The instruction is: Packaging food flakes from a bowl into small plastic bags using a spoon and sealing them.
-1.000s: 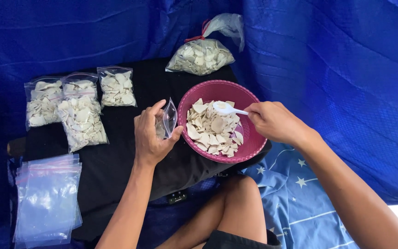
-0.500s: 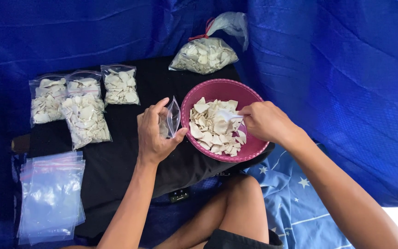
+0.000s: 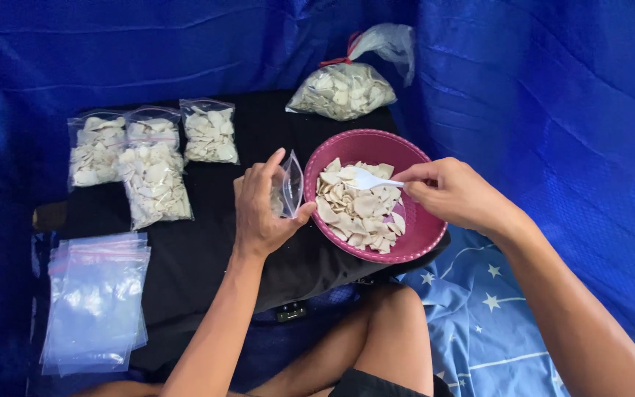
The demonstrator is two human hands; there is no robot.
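The left hand (image 3: 262,209) pinches a small clear zip bag (image 3: 289,186) open beside the round pink plastic bowl (image 3: 413,246) of pale chips, so the right hand (image 3: 453,192), gripping the white plastic spoon (image 3: 367,179), should scoop modestly and tip straight into its mouth.

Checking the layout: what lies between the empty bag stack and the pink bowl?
In the head view, black cloth and the left hand holding a small clear bag.

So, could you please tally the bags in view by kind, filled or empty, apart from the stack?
Small filled zip bags: 4
Large tied bag of chips: 1
Empty zip bag in the left hand: 1
Total: 6
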